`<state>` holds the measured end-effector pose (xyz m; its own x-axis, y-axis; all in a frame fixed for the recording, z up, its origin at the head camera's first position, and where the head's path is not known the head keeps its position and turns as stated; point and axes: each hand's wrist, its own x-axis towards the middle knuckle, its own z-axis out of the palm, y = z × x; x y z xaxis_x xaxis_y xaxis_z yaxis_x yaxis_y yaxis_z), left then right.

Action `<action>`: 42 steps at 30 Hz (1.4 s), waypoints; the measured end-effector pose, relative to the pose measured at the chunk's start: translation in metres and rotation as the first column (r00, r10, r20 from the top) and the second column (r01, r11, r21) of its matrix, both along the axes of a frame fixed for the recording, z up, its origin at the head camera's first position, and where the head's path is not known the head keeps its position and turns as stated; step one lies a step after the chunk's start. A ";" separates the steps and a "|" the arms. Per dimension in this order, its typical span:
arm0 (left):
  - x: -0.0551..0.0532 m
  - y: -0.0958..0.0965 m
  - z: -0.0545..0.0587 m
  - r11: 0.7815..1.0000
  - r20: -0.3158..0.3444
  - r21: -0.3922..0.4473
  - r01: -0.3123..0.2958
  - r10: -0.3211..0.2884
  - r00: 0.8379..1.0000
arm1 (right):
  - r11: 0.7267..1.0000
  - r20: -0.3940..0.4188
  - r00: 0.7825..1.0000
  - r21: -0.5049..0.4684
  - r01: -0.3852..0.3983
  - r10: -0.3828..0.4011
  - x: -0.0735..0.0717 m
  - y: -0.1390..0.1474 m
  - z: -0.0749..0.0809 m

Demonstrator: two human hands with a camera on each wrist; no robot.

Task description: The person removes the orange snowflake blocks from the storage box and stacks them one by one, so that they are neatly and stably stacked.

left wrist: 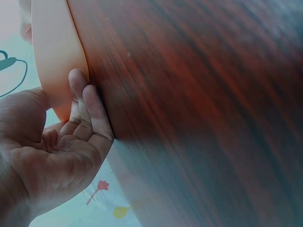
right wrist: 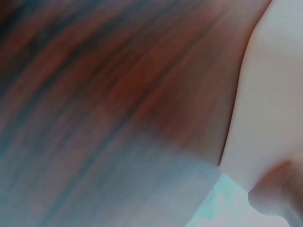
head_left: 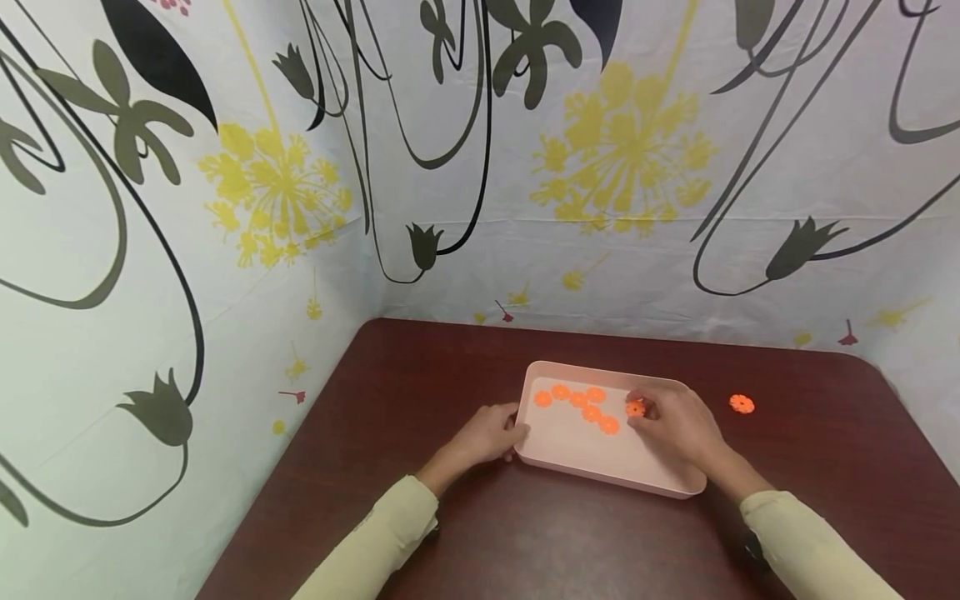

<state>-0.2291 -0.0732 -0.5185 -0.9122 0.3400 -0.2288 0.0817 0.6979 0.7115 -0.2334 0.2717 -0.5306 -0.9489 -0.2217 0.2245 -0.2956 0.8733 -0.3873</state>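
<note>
A shallow pale pink tray (head_left: 570, 457) sits on the table, turned slightly askew. My left hand (head_left: 486, 432) grips its left end, thumb over the rim and fingers along the outer wall, as the left wrist view also shows. Inside, several orange flower-shaped discs (head_left: 578, 400) form a branching line. Over the tray's right half, my right hand (head_left: 678, 421) pinches another orange flower-shaped disc (head_left: 635, 408) between thumb and fingers. Only a blurred part of that hand (right wrist: 277, 194) shows in the right wrist view, where the disc is out of sight.
One more orange flower-shaped disc (head_left: 742, 404) lies on the dark red-brown wooden table (head_left: 465, 533), to the right of the tray. A white cloth (head_left: 465, 192) printed with flowers and stems hangs behind the table and along its left side.
</note>
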 end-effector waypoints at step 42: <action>0.001 0.001 0.001 1.000 -0.026 -0.018 0.009 -0.009 1.000 | 0.868 0.148 0.924 -0.318 0.381 -0.352 0.031 0.137 0.012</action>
<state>-0.2281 -0.0726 -0.5172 -0.9147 0.3443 -0.2113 0.1064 0.7100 0.6961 -0.2020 0.4087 -0.5184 -0.9653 0.2200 0.1407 0.0659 0.7266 -0.6839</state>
